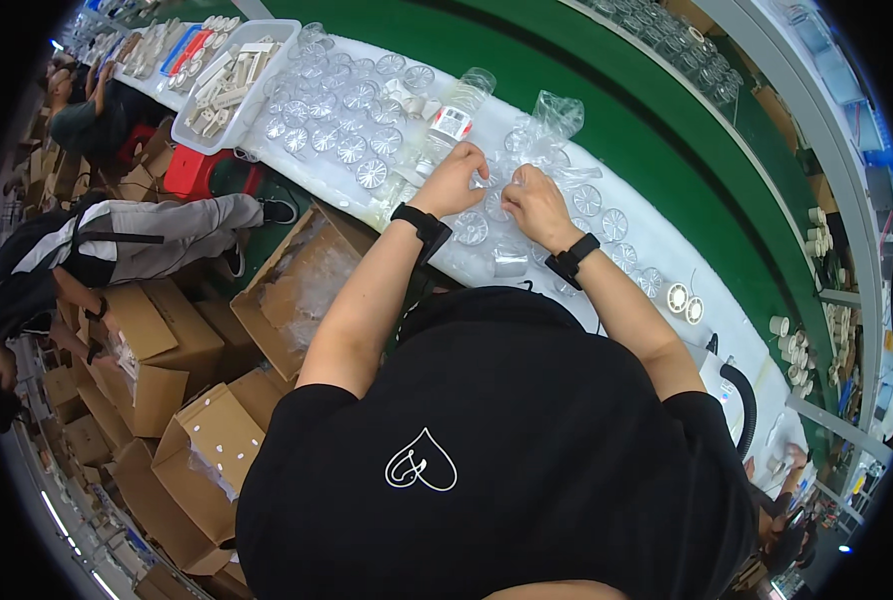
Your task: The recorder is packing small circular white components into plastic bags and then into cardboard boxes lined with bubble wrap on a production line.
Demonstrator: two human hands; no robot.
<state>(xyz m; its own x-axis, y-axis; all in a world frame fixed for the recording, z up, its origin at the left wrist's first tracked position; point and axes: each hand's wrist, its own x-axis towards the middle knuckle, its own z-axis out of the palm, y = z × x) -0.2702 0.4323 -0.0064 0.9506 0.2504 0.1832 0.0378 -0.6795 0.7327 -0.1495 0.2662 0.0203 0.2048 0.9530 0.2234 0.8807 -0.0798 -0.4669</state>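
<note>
Counter (667, 235): we see a long white surface running from upper left to lower right beside a green belt (607, 110), strewn with clear spoked plastic wheels (352, 148).
Bag (545, 125): a clear plastic bag stands just past our fingers, its open end toward us and its length pointing away, up the counter.
Bottle (454, 118): a clear water bottle lies tilted just left of the bag.
Left hand (454, 180): fingers curled, pinching the bag's near edge from the left.
Right hand (534, 203): clenched on the same edge, close beside the left one; both are equally near.
Held part: too small to tell.
</note>
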